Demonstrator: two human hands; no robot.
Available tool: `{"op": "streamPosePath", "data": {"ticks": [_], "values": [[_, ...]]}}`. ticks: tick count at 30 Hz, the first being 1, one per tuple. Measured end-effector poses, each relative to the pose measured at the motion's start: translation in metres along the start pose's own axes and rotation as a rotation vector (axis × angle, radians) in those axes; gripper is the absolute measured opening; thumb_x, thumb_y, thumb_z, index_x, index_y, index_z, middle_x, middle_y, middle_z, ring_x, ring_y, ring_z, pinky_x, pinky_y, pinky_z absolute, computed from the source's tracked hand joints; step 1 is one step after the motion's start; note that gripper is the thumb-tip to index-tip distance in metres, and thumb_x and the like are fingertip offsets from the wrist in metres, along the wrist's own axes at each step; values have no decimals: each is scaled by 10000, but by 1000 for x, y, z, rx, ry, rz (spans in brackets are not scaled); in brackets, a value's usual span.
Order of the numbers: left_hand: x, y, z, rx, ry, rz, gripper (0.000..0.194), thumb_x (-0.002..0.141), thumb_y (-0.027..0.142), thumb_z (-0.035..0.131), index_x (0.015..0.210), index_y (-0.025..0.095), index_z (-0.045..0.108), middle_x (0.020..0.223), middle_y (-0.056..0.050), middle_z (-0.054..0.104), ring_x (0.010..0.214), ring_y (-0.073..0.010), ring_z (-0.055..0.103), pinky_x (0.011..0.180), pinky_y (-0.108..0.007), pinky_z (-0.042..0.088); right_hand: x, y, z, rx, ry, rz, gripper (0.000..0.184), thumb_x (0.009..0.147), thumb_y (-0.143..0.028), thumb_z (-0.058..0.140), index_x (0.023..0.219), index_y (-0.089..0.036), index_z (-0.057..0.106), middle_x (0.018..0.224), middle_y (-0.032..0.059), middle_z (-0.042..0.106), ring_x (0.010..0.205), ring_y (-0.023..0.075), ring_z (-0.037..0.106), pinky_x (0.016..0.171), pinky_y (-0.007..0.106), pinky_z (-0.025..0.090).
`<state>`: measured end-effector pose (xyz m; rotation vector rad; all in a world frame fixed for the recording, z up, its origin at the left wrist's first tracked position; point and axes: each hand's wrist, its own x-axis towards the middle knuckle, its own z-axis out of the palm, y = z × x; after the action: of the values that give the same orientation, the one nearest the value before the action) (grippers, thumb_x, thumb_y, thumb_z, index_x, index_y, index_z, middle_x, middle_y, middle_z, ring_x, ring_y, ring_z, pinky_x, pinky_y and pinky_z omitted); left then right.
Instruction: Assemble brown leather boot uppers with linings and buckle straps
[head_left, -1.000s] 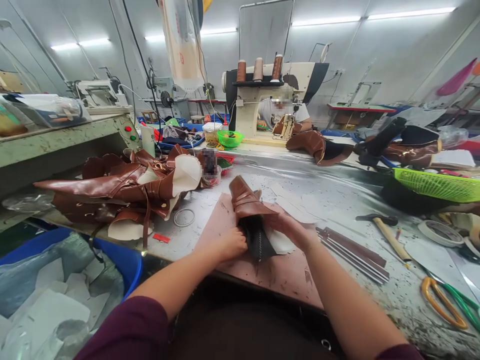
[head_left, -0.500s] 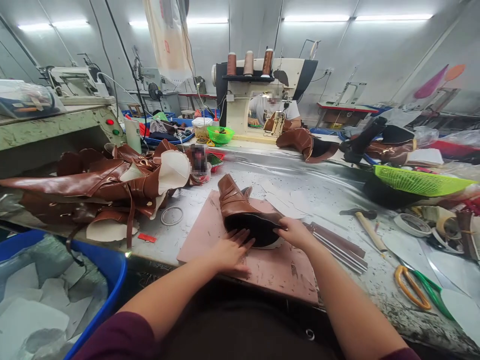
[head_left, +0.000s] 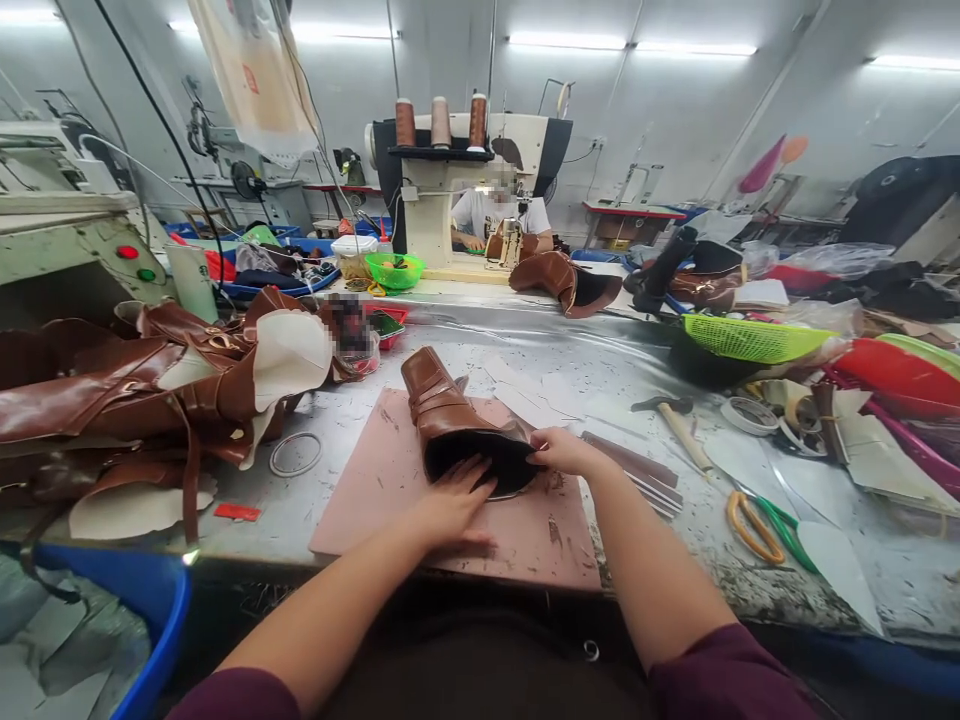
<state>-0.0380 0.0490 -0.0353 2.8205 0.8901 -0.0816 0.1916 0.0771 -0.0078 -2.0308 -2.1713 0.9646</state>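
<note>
Across most of the view, a scuffed, silvery counter (head_left: 465,335). On its far side, a cream-and-black sewing machine (head_left: 420,220) with three thread spools (head_left: 405,122) along the top; beyond it, a person (head_left: 536,215) in a white shirt. At left, a heaped pile of brown leather pieces (head_left: 172,370), with straps, buckles and pale linings showing. Below, by the near left edge, a blue bin (head_left: 169,620) with pale scraps inside. At right, toward the far side, a yellow-green basket (head_left: 757,340).

Near the middle, a pink board (head_left: 360,500), flat on the counter. On the board, a brown leather boot upper (head_left: 442,405), lying with its wide black-lined opening to the near side. Left hand (head_left: 454,510): unclenched, fingers spread over the near rim and against the black lining. Right hand (head_left: 566,452): grip closed in a pinch on the right edge of the opening.

Right of the board, brown strips (head_left: 637,462), then a hammer (head_left: 679,430) with a wooden handle, and scissors (head_left: 772,555) with orange and green handles. Left of the board, a pale ring (head_left: 294,474) and, smaller, a red strip (head_left: 237,512).
</note>
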Motion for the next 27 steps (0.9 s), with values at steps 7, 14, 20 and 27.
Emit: {"op": "streamPosePath", "data": {"ticks": [7,14,20,27], "values": [[9,1,-2,8,-31,11,803,725,654,476,1357,188,307,1406,-147,320,1277,-349,278,1017,-525,222,7,7,6,-40,-29,88,207,868,-312,531,959,-134,584,944,32,604,802,157,592,704,330,503],[47,18,-15,-20,14,0,387,836,409,475,1115,150,545,1277,-109,485,1188,-253,408,990,-361,337,7,2,9,-92,140,127,181,838,-303,569,894,-131,583,844,20,601,728,139,576,655,302,482],[65,28,-10,-28,25,-140,427,856,117,292,1263,90,417,1311,-146,447,1184,-276,408,965,-434,348,-25,-3,50,-168,476,46,201,861,-173,454,978,-196,615,967,67,576,897,180,525,711,258,406],[81,23,-10,-77,-27,-140,444,820,234,441,1244,105,451,1396,-141,340,1257,-286,332,1002,-466,316,-33,-2,53,-249,542,-94,304,727,-60,451,876,-177,689,885,86,608,840,219,518,730,306,369]]}}
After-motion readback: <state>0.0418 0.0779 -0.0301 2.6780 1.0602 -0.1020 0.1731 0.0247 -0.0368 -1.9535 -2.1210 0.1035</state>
